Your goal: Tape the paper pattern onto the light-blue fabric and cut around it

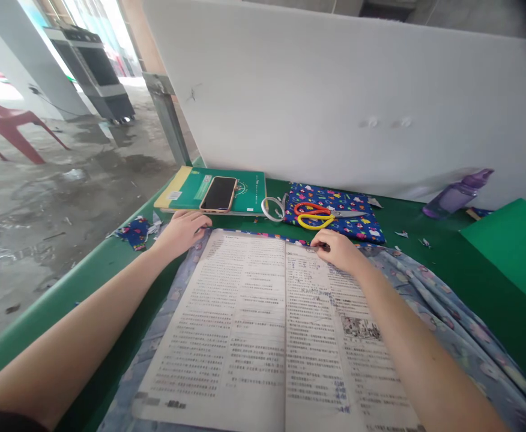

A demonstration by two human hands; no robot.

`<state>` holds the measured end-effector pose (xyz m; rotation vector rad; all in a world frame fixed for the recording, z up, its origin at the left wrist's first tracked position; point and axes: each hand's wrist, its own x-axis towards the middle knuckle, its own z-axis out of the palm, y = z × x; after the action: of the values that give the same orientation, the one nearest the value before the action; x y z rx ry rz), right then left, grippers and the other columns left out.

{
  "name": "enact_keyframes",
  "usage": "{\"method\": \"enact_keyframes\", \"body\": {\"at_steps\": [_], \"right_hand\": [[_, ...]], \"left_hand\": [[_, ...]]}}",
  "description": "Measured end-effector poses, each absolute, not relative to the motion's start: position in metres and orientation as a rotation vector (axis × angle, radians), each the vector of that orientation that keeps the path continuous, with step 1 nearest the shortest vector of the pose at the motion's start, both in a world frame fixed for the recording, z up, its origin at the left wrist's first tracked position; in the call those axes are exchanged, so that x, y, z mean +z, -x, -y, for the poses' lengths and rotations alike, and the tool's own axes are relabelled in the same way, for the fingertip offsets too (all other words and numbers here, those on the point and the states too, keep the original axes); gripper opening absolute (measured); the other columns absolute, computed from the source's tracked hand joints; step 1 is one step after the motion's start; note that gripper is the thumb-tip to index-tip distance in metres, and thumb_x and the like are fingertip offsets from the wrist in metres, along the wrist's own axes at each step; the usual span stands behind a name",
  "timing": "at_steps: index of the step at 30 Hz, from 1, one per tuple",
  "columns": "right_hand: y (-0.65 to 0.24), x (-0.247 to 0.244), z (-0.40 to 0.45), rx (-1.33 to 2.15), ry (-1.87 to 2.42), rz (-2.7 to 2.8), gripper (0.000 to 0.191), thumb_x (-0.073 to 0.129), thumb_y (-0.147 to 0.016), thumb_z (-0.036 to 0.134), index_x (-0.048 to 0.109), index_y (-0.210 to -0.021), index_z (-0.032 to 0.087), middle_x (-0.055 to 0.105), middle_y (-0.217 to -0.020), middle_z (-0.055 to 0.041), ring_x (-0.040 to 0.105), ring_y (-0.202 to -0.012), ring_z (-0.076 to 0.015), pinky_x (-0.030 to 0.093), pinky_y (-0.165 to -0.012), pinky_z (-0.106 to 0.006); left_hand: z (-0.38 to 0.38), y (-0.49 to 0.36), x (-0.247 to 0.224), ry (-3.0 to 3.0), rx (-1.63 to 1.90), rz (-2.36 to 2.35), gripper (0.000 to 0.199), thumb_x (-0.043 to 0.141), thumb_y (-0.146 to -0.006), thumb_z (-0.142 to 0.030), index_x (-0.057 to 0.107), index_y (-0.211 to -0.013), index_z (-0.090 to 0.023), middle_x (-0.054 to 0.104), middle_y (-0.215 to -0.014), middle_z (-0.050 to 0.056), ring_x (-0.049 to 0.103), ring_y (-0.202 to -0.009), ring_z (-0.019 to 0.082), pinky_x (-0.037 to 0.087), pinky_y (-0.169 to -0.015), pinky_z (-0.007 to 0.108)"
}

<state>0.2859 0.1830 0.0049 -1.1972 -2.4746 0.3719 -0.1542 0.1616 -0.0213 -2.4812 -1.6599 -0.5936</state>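
An open printed book lies in front of me on a pale blue patterned fabric. A narrow dark-blue patterned strip shows along its top edge. My left hand is at the top left corner, fingers bent and closed on the fabric edge there. At the top of the right page, my right hand pinches the same top edge of the fabric; its fingertips partly hide the edge. Beyond the book are scissors with one red and one yellow handle, lying on a folded dark-blue patterned cloth.
A phone lies on a green book, beside a roll of clear tape. Fabric scraps lie at left. A purple bottle and a green sheet are at right. A white board stands behind the table.
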Motion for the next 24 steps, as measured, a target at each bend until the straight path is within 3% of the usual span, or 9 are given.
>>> {"method": "enact_keyframes", "body": {"at_steps": [8, 14, 19, 24], "right_hand": [[-0.282, 0.007, -0.184, 0.325, 1.149, 2.539, 0.020, 0.048, -0.071, 0.004, 0.059, -0.073, 0.021, 0.062, -0.084, -0.0029, 0.058, -0.087, -0.0173, 0.046, -0.079, -0.029], [-0.278, 0.014, -0.178, 0.406, 1.271, 2.500, 0.011, 0.052, -0.076, 0.015, 0.051, -0.067, 0.022, 0.059, -0.073, -0.0002, 0.054, -0.070, -0.0150, 0.040, -0.064, -0.027], [-0.272, 0.006, -0.180, 0.486, 1.495, 2.316, 0.037, 0.048, -0.090, 0.038, 0.039, -0.058, 0.022, 0.049, -0.058, 0.0021, 0.045, -0.055, -0.0135, 0.031, -0.055, -0.028], [-0.259, -0.004, -0.181, 0.332, 1.615, 2.205, 0.046, 0.056, -0.086, 0.048, 0.034, -0.055, 0.022, 0.045, -0.056, 0.0015, 0.040, -0.055, -0.0138, 0.025, -0.053, -0.028]], "left_hand": [[-0.162, 0.155, -0.014, 2.612, -0.419, 1.502, 0.025, 0.038, -0.092, -0.019, 0.062, -0.088, -0.025, 0.063, -0.096, 0.001, 0.054, -0.098, 0.019, 0.023, -0.106, 0.041], [-0.166, 0.153, -0.009, 2.647, -0.292, 1.464, 0.025, 0.041, -0.090, -0.017, 0.064, -0.082, -0.022, 0.064, -0.091, 0.002, 0.054, -0.091, 0.019, 0.028, -0.100, 0.038], [-0.161, 0.149, -0.002, 2.630, -0.223, 1.451, 0.022, 0.042, -0.089, -0.014, 0.064, -0.085, -0.018, 0.062, -0.093, 0.005, 0.054, -0.091, 0.019, 0.033, -0.095, 0.034], [-0.153, 0.142, 0.005, 2.577, -0.164, 1.439, 0.023, 0.042, -0.093, -0.014, 0.064, -0.085, -0.016, 0.063, -0.097, 0.003, 0.053, -0.096, 0.017, 0.030, -0.100, 0.034]]}}
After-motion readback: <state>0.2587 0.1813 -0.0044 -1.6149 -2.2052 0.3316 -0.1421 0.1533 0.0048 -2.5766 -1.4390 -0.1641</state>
